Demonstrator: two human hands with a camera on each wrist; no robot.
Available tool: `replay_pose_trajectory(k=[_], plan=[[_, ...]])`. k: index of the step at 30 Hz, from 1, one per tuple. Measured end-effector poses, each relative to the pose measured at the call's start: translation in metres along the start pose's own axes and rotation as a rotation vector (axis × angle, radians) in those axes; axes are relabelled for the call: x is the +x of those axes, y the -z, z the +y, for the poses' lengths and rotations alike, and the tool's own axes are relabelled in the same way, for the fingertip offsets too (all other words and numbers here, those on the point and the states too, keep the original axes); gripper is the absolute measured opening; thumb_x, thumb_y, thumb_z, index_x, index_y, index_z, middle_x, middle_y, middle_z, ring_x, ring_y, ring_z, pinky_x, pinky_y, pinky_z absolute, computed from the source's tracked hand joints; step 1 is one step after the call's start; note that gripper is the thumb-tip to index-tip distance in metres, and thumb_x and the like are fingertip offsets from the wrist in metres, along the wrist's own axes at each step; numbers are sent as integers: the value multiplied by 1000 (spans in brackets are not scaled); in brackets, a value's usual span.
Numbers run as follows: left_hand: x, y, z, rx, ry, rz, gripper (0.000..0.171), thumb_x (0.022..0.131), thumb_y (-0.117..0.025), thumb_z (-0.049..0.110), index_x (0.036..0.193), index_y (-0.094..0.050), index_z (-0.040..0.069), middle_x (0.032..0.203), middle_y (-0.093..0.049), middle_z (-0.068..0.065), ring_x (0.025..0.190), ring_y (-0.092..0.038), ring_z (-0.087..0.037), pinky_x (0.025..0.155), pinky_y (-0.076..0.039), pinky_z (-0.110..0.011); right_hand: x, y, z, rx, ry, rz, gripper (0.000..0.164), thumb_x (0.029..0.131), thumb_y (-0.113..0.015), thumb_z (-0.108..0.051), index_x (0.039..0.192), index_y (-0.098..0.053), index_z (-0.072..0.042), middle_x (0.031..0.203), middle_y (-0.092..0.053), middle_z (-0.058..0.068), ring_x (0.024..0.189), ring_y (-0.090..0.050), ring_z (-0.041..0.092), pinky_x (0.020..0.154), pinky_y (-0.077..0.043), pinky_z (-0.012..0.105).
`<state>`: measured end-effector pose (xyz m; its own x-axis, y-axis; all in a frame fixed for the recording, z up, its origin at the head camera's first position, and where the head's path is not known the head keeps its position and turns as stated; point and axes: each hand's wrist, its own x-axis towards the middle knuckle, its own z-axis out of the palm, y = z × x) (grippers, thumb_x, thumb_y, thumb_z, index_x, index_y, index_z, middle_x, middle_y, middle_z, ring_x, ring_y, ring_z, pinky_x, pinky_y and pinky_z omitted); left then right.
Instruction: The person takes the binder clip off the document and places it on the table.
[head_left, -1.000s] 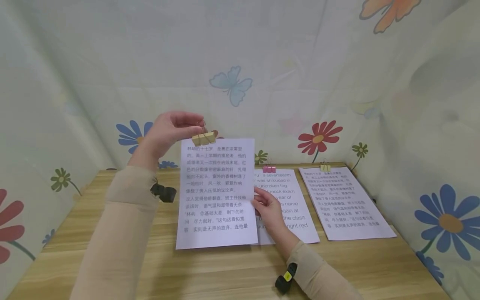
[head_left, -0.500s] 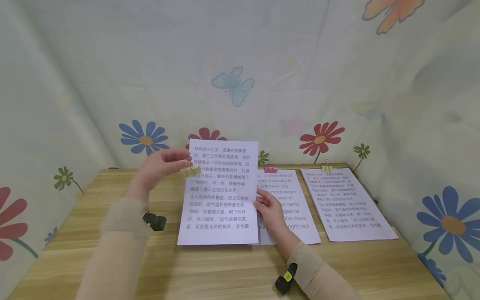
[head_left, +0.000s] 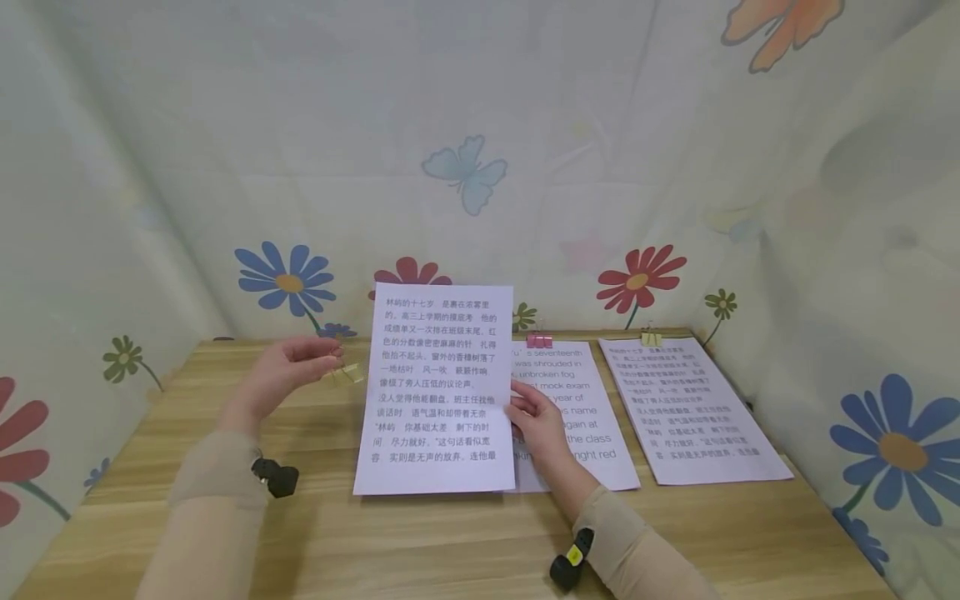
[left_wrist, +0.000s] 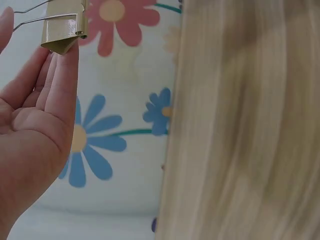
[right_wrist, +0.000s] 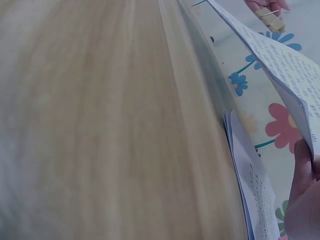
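Note:
My left hand [head_left: 288, 379] pinches a yellow binder clip [head_left: 348, 372] by its wire handles, left of the raised paper stack and apart from it. Up close in the left wrist view the clip [left_wrist: 62, 25] stands at my fingertips with nothing in its mouth. With my right hand [head_left: 542, 421] I grip the right edge of a stack of printed sheets [head_left: 438, 392], held up off the table and facing me. No clip shows on its top edge. The right wrist view shows several layers along the edge of this stack [right_wrist: 290, 75].
Behind my right hand lies an English-text stack [head_left: 588, 417] with a pink binder clip [head_left: 540, 340] on top. Farther right is a Chinese-text stack [head_left: 701, 417] with a yellow binder clip [head_left: 652, 338]. They rest on a wooden table [head_left: 420, 542] before a flowered cloth [head_left: 337, 167].
My left hand has carried the yellow binder clip off the top of the raised stack, down and to the left. The right hand keeps its hold on the sheets almost unmoved.

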<state>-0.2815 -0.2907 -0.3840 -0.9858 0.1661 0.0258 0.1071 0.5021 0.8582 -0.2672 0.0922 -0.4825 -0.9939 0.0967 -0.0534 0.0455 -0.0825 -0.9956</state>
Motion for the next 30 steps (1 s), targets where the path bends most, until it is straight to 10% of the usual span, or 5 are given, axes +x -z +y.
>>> replay_pose_trajectory(k=[16, 30], plan=[[-25, 24, -65, 18, 39, -4, 58, 95, -67, 39, 142, -53, 9, 140, -57, -12, 110, -56, 3, 88, -46, -16, -1, -7, 0, -32, 2, -22, 44, 90, -65, 3, 132, -63, -7, 103, -67, 10, 84, -64, 14, 64, -54, 24], [-40, 44, -86, -3, -4, -55, 59, 94, -70, 24, 140, -48, -7, 135, -56, -26, 103, -62, 2, 85, -49, -16, 0, -15, 2, -27, -20, -48, 45, 89, -65, 4, 132, -62, -7, 105, -65, 11, 86, -63, 15, 64, -54, 25]])
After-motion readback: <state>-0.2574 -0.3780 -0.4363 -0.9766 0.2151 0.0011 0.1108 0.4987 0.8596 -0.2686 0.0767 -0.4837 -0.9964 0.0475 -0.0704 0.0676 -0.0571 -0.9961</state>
